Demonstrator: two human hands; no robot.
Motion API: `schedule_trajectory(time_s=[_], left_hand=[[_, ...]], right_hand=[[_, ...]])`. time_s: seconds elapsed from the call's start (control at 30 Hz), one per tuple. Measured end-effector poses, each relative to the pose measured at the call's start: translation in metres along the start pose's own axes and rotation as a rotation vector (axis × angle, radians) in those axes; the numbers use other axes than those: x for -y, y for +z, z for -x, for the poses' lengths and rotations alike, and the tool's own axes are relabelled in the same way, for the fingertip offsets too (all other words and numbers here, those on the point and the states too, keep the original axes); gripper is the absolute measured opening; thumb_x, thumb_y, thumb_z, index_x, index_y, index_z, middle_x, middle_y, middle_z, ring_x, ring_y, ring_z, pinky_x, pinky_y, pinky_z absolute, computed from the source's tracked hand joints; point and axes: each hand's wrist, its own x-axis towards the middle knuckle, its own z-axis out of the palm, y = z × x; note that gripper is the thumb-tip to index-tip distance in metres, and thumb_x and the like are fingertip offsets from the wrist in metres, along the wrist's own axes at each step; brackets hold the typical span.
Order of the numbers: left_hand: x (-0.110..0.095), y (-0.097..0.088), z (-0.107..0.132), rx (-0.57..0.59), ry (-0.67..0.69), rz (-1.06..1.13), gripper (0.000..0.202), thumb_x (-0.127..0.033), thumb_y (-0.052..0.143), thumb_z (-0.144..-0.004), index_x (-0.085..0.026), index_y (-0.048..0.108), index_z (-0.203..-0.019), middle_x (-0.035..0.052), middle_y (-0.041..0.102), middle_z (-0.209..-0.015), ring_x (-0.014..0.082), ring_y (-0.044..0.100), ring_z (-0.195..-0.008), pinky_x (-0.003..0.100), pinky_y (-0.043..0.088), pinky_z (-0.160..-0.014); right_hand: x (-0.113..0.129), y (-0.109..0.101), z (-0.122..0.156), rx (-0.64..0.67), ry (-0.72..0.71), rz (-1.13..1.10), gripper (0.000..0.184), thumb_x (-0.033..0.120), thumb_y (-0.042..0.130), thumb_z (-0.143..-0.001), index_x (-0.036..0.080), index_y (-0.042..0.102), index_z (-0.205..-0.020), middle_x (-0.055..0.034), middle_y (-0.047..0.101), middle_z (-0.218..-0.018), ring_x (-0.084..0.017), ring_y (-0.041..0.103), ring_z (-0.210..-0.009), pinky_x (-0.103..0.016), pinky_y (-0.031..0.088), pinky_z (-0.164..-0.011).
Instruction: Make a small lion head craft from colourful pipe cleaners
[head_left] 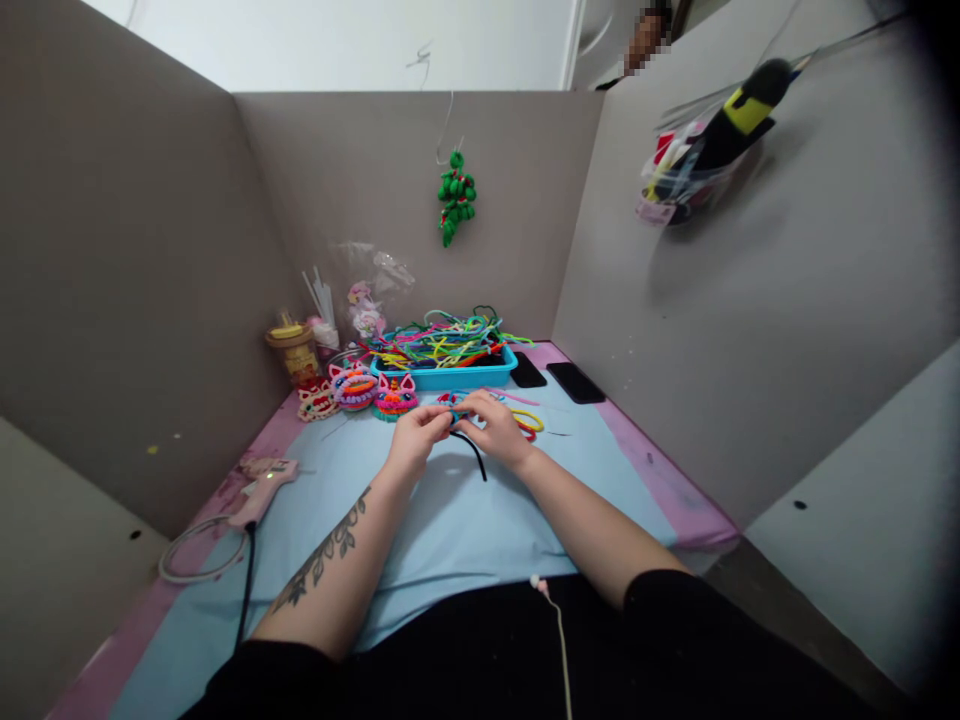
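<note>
My left hand and my right hand meet above the blue cloth, fingertips pinched together. From between them a black pipe cleaner hangs in a curve toward me. A bit of blue shows at the fingertips, too small and covered to make out fully. Just behind the fingers lie red and blue pieces, partly hidden by my hands. Yellow and red pipe cleaner loops rest beside my right hand.
A blue tray heaped with colourful pipe cleaners stands at the back. Fuzzy animal-head figures sit left of it, two phones right. A pink glue gun with its cord lies at left. Grey partitions enclose the table.
</note>
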Motion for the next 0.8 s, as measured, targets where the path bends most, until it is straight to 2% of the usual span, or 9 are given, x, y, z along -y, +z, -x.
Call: schedule_trajectory(time_s=[0.5, 0.8], left_hand=[[0.0053, -0.0017, -0.0037, 0.013, 0.048, -0.05, 0.039, -0.034, 0.079, -0.051, -0.012, 0.069, -0.081, 0.0049, 0.068, -0.069, 0.0145, 0.061, -0.063, 0.023, 0.045, -0.057], [0.0085, -0.0005, -0.0015, 0.023, 0.162, -0.08, 0.03, -0.032, 0.076, -0.059, -0.013, 0.065, -0.079, 0.004, 0.068, -0.069, 0.0157, 0.064, -0.065, 0.025, 0.05, -0.062]], right_hand=[[-0.0019, 0.0021, 0.0015, -0.024, -0.003, -0.01, 0.006, 0.019, 0.057, -0.079, 0.019, 0.061, -0.084, -0.004, 0.058, -0.078, -0.016, 0.053, -0.076, -0.029, 0.045, -0.069], [-0.0009, 0.0018, 0.0016, -0.033, 0.022, -0.037, 0.008, 0.019, 0.056, -0.079, 0.018, 0.061, -0.084, -0.004, 0.058, -0.079, -0.015, 0.053, -0.075, -0.028, 0.045, -0.069]])
